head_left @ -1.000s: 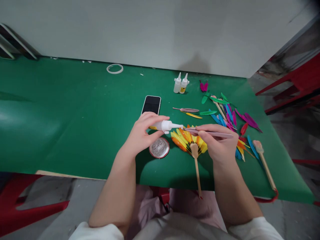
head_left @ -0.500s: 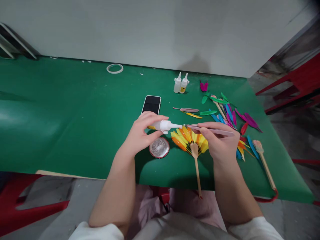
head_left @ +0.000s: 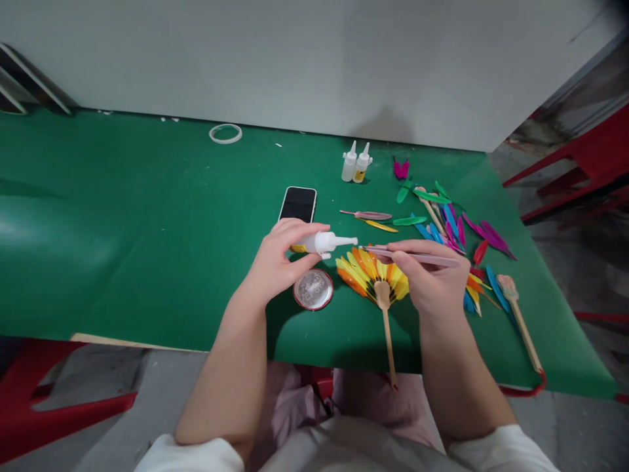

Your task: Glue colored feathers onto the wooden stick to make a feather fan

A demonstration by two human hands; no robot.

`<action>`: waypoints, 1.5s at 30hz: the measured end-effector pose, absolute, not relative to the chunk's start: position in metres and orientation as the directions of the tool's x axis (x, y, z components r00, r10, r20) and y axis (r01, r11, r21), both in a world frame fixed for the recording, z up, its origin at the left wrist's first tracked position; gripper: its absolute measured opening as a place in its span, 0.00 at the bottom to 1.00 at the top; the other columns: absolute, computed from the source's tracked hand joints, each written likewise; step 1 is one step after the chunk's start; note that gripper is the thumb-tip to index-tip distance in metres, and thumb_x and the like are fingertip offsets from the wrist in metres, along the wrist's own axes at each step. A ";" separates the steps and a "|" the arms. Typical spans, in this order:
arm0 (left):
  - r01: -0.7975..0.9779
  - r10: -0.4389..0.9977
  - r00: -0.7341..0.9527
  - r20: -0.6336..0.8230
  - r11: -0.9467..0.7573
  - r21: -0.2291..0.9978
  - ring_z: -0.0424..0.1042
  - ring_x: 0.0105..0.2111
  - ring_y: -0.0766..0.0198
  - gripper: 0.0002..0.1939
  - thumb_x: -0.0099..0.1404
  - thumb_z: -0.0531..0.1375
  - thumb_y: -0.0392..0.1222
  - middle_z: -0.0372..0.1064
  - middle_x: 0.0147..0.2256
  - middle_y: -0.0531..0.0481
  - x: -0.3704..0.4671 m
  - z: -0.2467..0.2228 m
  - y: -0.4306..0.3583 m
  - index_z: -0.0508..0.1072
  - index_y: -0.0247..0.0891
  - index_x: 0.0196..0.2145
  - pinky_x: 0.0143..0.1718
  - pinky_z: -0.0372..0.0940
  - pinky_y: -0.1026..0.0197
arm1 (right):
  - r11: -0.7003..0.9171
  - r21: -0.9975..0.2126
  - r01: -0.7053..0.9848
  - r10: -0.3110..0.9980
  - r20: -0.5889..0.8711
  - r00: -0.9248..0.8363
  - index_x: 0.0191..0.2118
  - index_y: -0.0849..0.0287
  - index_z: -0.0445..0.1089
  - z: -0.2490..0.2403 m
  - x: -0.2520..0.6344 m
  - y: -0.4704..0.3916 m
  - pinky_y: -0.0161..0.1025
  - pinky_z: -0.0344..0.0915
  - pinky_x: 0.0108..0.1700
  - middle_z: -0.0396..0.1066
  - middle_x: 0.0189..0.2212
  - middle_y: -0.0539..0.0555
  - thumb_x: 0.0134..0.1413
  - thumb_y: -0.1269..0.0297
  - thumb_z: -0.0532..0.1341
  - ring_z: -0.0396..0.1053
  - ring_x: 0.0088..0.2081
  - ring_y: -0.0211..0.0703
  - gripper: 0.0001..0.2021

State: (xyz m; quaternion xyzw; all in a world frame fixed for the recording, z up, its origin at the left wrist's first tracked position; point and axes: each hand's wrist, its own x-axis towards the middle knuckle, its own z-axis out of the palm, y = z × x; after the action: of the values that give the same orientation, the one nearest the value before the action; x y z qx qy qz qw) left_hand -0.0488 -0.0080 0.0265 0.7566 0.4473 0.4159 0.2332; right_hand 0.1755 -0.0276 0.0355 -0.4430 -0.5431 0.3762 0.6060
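My left hand (head_left: 278, 262) is closed round a white glue bottle (head_left: 322, 243), tipped sideways with its nozzle pointing right. Pinched in my right hand (head_left: 437, 278) are pink tweezers (head_left: 417, 256), their tips close to the nozzle, with a tiny pale speck there too small to name. Below the tips lies a fan of yellow and orange feathers (head_left: 358, 269) on a wooden handle (head_left: 386, 341), which reaches past the table's near edge. White dots show on some of its feathers. A round tin lid (head_left: 313, 290) with pale bits in it sits under my left hand.
A phone (head_left: 297, 204) lies beyond my left hand. Two small glue bottles (head_left: 356, 164) stand near the wall. Loose coloured feathers (head_left: 449, 223) spread at the right, beside another wooden handle (head_left: 523, 328). A white ring (head_left: 225, 134) lies at the back.
The glue bottle's nozzle has lifted slightly and drawn a little away from the tweezer tips. My right hand has hardly moved.
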 end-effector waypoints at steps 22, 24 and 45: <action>0.444 0.929 -0.072 0.364 -0.297 0.845 0.72 0.40 0.61 0.19 0.60 0.62 0.47 0.73 0.40 0.49 -0.046 0.019 -0.006 0.66 0.42 0.48 0.42 0.67 0.58 | 0.295 -0.948 0.121 0.946 0.307 0.100 0.30 0.53 0.77 0.035 0.178 -0.026 0.43 0.77 0.33 0.78 0.28 0.50 0.47 0.65 0.67 0.77 0.31 0.47 0.02; 0.422 0.905 -0.163 0.393 -0.296 0.857 0.72 0.42 0.61 0.19 0.60 0.62 0.47 0.73 0.41 0.48 -0.047 0.014 -0.002 0.64 0.41 0.48 0.43 0.67 0.58 | 0.295 -0.942 0.160 0.941 0.316 0.120 0.30 0.52 0.77 0.037 0.180 -0.025 0.44 0.77 0.35 0.78 0.29 0.50 0.47 0.65 0.66 0.77 0.32 0.47 0.02; 0.589 0.864 -0.279 0.419 -0.191 0.785 0.69 0.41 0.60 0.17 0.56 0.64 0.42 0.71 0.43 0.50 -0.050 0.000 0.011 0.71 0.41 0.44 0.39 0.66 0.59 | 0.325 -0.694 0.643 0.946 0.230 -0.230 0.30 0.53 0.77 -0.016 0.199 -0.011 0.39 0.72 0.40 0.79 0.33 0.49 0.52 0.64 0.60 0.77 0.35 0.43 0.07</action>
State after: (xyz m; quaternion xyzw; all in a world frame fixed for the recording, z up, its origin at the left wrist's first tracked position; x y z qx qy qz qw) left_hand -0.0498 0.0110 0.0004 0.5849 0.6212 0.5034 0.1366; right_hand 0.1989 -0.0113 -0.0155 -0.5309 -0.7479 0.2357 0.3214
